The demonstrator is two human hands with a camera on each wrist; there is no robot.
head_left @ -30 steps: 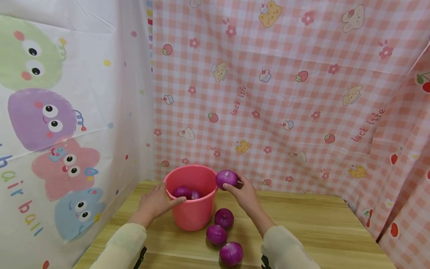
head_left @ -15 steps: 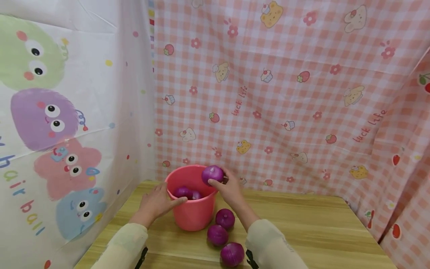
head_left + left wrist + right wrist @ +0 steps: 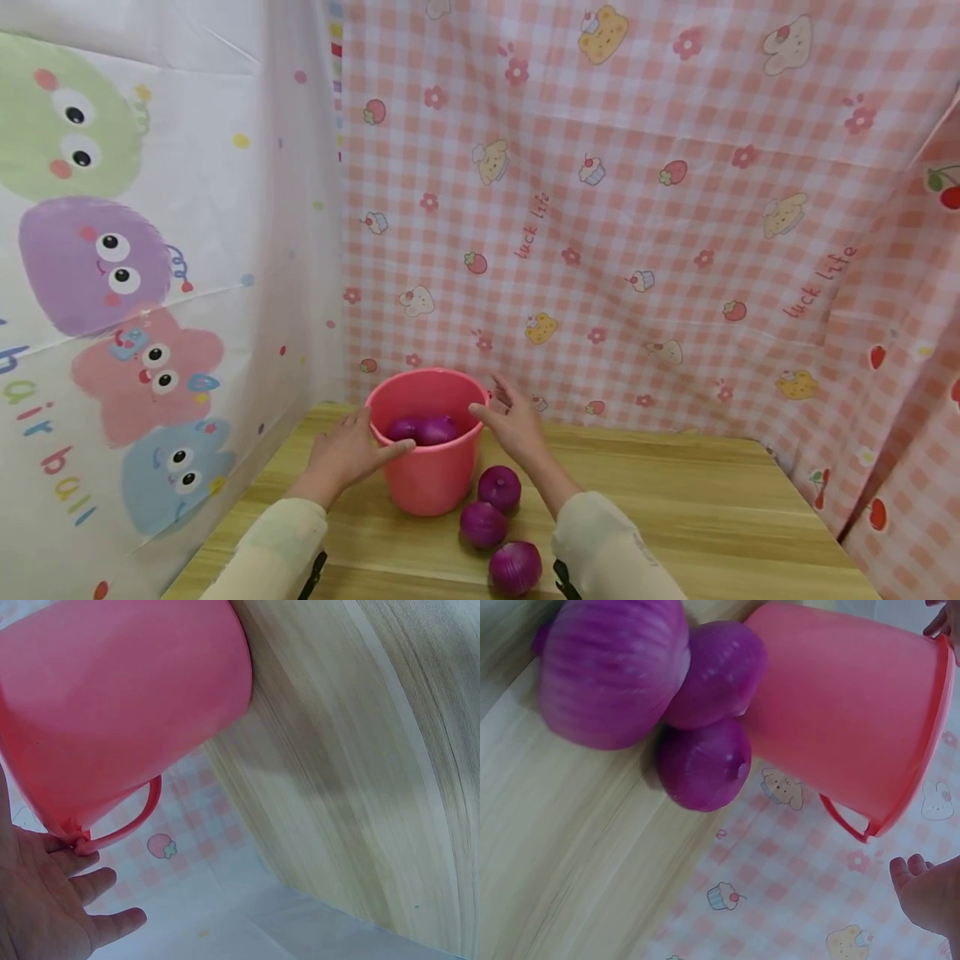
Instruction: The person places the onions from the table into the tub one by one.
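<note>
Onions (image 3: 437, 430) are resting inside the pink bucket (image 3: 431, 479), two of them showing through its mouth just left of centre in the lower half of the head view. Three more are lying on the wooden table (image 3: 675, 517) to the bucket's lower right: an upper onion (image 3: 499, 489) just beside the bucket wall, a middle onion (image 3: 483, 524) below it, and a lower onion (image 3: 515, 567) near the bottom edge. You are steadying the bucket with your left hand (image 3: 347, 454), its fingers spreading loosely and touching the left of the rim, its thumb lying along the front; in the left wrist view those fingers are extending past the joint of the handle (image 3: 153, 796) at lower left. Your right hand (image 3: 517, 423) is hovering at the right of the rim, fingers and thumb standing well apart and holding nothing; whether the thumb is touching the rim, you cannot tell. Both your forearms are reaching up from the bottom edge in pale sleeves (image 3: 273, 542). Pink checked cloth (image 3: 570, 225) is hanging behind the table, and white cloth (image 3: 217, 125) with cartoon figures is filling the left side.
</note>
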